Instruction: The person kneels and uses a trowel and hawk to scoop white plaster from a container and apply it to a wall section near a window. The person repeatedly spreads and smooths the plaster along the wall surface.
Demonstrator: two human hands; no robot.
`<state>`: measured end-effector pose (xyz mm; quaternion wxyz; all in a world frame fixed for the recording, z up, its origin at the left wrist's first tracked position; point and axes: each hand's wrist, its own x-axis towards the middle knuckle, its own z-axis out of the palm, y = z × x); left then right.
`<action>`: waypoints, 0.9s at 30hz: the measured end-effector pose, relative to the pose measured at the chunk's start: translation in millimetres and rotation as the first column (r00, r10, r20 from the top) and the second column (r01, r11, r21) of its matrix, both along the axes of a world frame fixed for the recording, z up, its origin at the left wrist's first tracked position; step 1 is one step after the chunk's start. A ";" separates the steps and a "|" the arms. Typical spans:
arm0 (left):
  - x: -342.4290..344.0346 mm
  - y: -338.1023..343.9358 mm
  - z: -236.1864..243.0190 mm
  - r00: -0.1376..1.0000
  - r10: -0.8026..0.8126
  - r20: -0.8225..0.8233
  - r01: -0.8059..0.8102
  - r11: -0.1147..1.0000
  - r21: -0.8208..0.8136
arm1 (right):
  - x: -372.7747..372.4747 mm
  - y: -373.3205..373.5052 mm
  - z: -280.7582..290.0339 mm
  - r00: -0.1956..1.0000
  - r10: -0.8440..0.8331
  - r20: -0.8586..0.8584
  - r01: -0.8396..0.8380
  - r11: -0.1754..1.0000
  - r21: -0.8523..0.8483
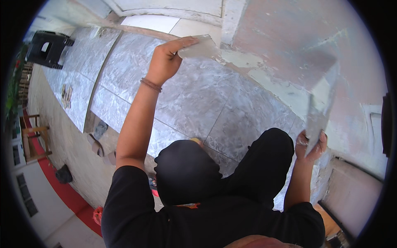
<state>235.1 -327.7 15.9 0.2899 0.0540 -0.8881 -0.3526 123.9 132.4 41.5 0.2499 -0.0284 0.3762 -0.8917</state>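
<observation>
My left hand (166, 58) reaches forward and grips a thin, flat grey putty scraper (202, 48) by its left edge. The far side of this scraper is close to the foot of the wall; whether it touches cannot be made out. On the right, my right hand (311, 145) pinches the lower end of a longer flat putty scraper (320, 109), which is tilted up in front of the wall. Its upper part is smeared by motion. Whitish smears mark the fingers of my right hand. The wall (285, 37) has pinkish paint with pale, patchy filler, mostly along its base.
Grey marbled floor tiles (194, 95) lie before me, with a step edge on the left. My bent knees (186, 171) are between my arms. A black plastic stool (49, 48), sandals (96, 145) and a wooden chair (35, 138) are at the left. A white door (169, 8) is ahead.
</observation>
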 end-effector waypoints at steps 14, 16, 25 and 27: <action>-42.9 -35.5 0.2 0.994 -0.076 -0.073 0.095 0.350 0.932 | 61.6 168.8 21.8 0.819 -0.573 -0.003 0.571 0.815 0.099; -53.1 -39.0 6.2 0.990 -0.093 -0.108 0.135 0.371 0.919 | 72.0 176.0 28.0 0.804 -0.593 -0.043 0.591 0.790 0.161; -89.3 -26.5 30.2 0.901 -0.254 -0.352 0.409 0.226 0.884 | 85.2 107.0 -48.2 0.806 -0.572 0.154 0.524 0.809 0.267; -94.8 -12.1 28.4 0.867 -0.320 -0.382 0.456 0.201 0.867 | 86.4 88.7 -77.9 0.831 -0.517 0.205 0.472 0.851 0.232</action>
